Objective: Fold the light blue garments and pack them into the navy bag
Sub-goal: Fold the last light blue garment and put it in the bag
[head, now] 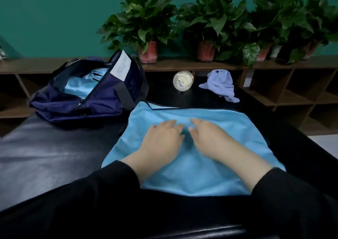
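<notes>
A light blue garment (pixel 228 129) lies folded into a flat rectangle on the black table (pixel 45 150) in front of me. My left hand (pixel 162 138) and my right hand (pixel 210 138) both rest palm down on its middle, fingers straight, fingertips nearly meeting. The navy bag (pixel 102 99) stands unzipped at the back left, its near side slumped. Light blue fabric (pixel 78 87) lies inside it. A white label shows on its raised end.
A crumpled lavender cloth (pixel 220 85) and a clear bottle lying on its side (pixel 182 81) sit at the table's far edge. Behind them a wooden shelf (pixel 201 65) carries potted plants (pixel 146 28) against a teal wall.
</notes>
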